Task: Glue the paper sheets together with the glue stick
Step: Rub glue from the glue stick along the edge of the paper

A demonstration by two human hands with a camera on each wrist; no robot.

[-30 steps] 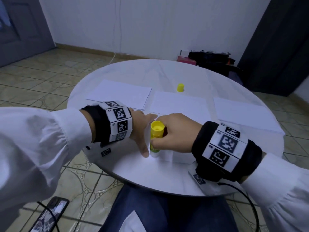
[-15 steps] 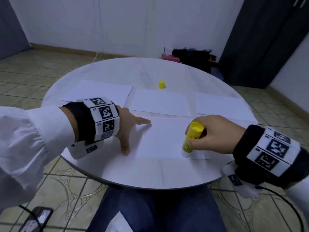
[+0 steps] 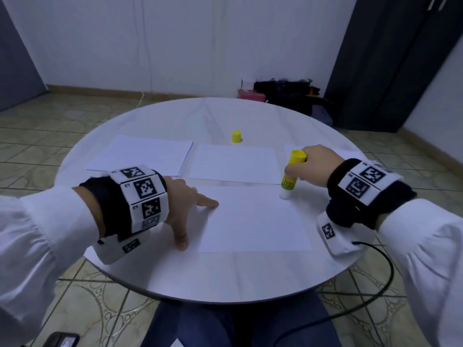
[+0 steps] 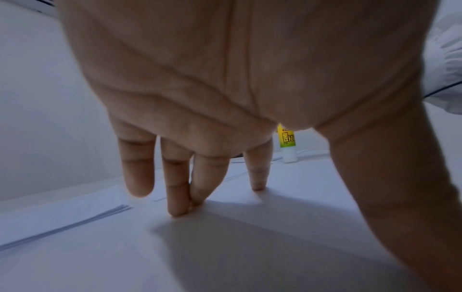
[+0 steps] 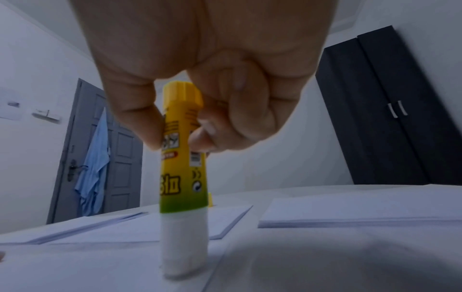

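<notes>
A white paper sheet (image 3: pixel 253 219) lies on the round white table (image 3: pixel 205 279) in front of me. My left hand (image 3: pixel 186 211) presses its left edge with straight, spread fingers (image 4: pixel 176 189). My right hand (image 3: pixel 315 164) grips the yellow glue stick (image 3: pixel 290 175) upside down, its white glue end touching the sheet's far right corner. In the right wrist view the thumb and fingers (image 5: pixel 215 126) pinch the glue stick (image 5: pixel 183 177) near its yellow base. The stick's yellow cap (image 3: pixel 236 136) stands alone further back on the table.
A stack of sheets (image 3: pixel 145 155) lies at the back left, a single sheet (image 3: pixel 235 162) in the middle, and more paper (image 3: pixel 350 155) behind my right hand. A black cable (image 3: pixel 370 296) hangs off the table's right edge. Bags (image 3: pixel 288 96) and a dark cabinet (image 3: pixel 390 61) stand behind.
My right hand has carried the glue stick from the sheet's near left, along the near edge to the right, then up to the far right corner. My left hand has stayed on the left edge.
</notes>
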